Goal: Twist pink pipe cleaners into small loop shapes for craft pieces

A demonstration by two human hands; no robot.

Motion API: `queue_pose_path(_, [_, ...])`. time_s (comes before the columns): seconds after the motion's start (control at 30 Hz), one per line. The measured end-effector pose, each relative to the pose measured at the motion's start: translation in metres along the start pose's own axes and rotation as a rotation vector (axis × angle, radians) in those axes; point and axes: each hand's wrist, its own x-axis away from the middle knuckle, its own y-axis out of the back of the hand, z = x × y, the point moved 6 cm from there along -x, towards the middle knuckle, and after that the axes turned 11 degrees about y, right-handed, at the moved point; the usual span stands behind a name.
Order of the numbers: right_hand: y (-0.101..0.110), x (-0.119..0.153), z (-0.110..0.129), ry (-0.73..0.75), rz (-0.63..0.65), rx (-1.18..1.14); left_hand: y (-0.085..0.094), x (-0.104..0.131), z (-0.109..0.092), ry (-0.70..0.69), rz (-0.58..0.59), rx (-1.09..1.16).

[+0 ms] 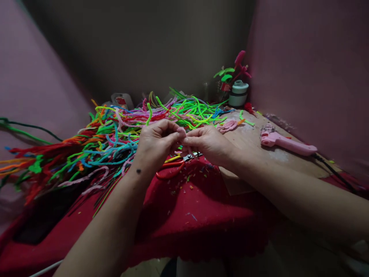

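Nearby, 1 pink glue gun lies beyond 2 hands pinching fuzzy pink stem.

The single view comes from the wearer's head, facing forward and tilted down over the red cloth; it looks along both forearms, which enter from the lower left and the right edge, so they are what lies closest to the lens (the near cloth edge also shows, low in the frame); the left hand and right hand meet around mid-frame, at close range; beyond them come the heap of fuzzy stems and, farther off, the lidded pot; the dark back surface closes the view on top.
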Motion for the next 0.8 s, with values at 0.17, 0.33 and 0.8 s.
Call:
queue_pose_path(0.17, [-0.0035,0.0022,0.0059,0.009,0.039,0.018,0.0028,-0.0015,-0.0006,0.039,0.107,-0.090])
queue_pose_path(0.33, [-0.0064,0.0015,0.0076,0.001,0.065,0.003,0.0034,-0.0006,-0.0012,0.046,0.101,-0.045])
queue_pose_path(0.8, [-0.0040,0.0010,0.0026,-0.014,0.026,0.031,0.0015,-0.0006,-0.0003,0.026,0.098,-0.173])
